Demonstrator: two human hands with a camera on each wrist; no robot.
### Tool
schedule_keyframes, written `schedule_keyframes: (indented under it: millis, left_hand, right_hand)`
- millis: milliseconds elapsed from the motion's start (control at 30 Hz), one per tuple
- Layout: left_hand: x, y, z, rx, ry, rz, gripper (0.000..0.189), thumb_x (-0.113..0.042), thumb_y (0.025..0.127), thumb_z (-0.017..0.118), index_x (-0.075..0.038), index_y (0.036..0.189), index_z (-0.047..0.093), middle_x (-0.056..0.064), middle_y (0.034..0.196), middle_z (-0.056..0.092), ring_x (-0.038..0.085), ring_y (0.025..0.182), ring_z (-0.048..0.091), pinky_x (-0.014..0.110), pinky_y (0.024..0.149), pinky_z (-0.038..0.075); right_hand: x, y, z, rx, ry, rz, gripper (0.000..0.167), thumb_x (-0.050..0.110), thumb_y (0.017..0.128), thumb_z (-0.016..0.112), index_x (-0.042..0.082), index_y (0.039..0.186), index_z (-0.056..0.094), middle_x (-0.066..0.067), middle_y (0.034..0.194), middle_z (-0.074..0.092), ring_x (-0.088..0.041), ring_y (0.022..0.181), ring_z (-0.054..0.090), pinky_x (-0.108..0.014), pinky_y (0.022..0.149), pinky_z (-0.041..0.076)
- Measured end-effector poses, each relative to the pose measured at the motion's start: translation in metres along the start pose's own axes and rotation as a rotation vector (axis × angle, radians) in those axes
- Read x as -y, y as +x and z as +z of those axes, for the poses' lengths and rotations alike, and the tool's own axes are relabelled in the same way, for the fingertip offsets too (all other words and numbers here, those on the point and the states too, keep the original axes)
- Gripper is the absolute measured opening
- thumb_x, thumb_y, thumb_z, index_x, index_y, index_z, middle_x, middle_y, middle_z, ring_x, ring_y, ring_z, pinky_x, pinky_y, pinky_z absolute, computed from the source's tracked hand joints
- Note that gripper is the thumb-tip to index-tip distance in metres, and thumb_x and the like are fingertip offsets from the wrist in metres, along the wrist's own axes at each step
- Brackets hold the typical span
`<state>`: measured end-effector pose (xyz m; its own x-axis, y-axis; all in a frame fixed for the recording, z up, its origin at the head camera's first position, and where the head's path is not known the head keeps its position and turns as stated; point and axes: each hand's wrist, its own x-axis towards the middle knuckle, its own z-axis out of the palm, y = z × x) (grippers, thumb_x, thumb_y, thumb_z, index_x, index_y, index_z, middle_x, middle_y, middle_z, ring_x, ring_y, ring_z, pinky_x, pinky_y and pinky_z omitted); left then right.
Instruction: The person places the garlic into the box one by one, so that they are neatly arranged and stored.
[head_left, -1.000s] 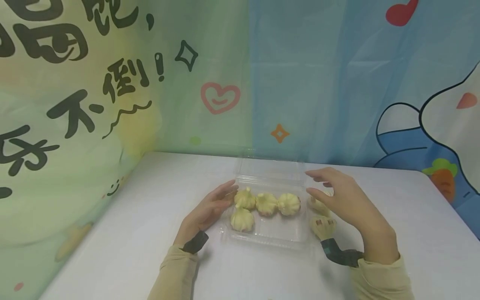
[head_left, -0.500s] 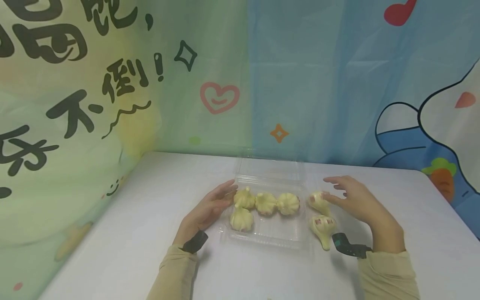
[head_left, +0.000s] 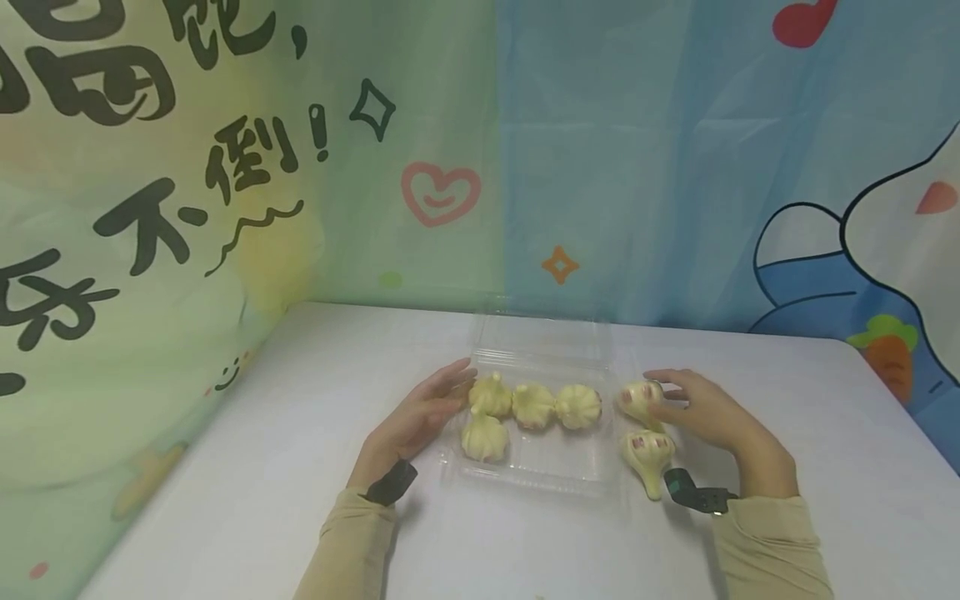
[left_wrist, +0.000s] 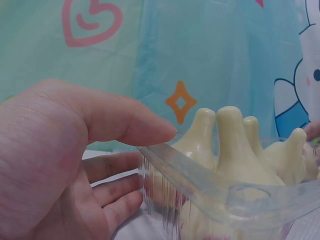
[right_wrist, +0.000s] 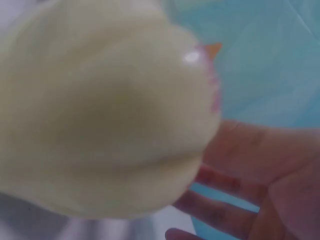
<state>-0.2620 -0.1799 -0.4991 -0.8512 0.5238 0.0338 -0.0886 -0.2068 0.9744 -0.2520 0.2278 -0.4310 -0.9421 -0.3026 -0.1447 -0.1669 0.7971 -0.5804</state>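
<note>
A clear plastic clamshell box [head_left: 555, 457] stands on the table with several pale garlic bulbs [head_left: 533, 407] inside. My left hand [head_left: 417, 417] is at its left side. In the left wrist view the thumb [left_wrist: 150, 131] lies at the box's rim, with the other fingers extended along the ribbed wall. Right of the box lie two more bulbs, a far garlic bulb [head_left: 636, 397] and a near garlic bulb [head_left: 648, 450]. My right hand [head_left: 708, 407] is at the right side of the far one, fingers spread around it. A blurred bulb partly hides that hand in the right wrist view.
The box's clear lid [head_left: 542, 340] is folded back toward the rear of the white table [head_left: 517, 550]. A printed curtain [head_left: 585, 167] hangs behind the table. Dark wrist devices sit at both sleeves, the right device [head_left: 697, 493] close to the near bulb.
My right hand has moved from above the box's right edge, out to the right, then down and back toward the far loose bulb. The left hand and the box have stayed put.
</note>
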Motion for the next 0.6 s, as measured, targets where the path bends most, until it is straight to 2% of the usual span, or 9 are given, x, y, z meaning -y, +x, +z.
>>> schedule_keyframes:
  millis: [600]
  left_hand:
    - [-0.001, -0.001, 0.001, -0.004, -0.001, -0.006, 0.064, 0.006, 0.094, 0.04, -0.014, 0.151, 0.022, 0.015, 0.158, 0.019, 0.034, 0.145, 0.02, 0.048, 0.12, 0.01]
  right_hand:
    - [-0.01, 0.009, 0.011, -0.045, 0.062, 0.004, 0.061, 0.036, 0.089, 0.063, 0.001, 0.136, 0.044, -0.031, 0.14, 0.041, -0.051, 0.124, 0.044, -0.061, 0.095, 0.044]
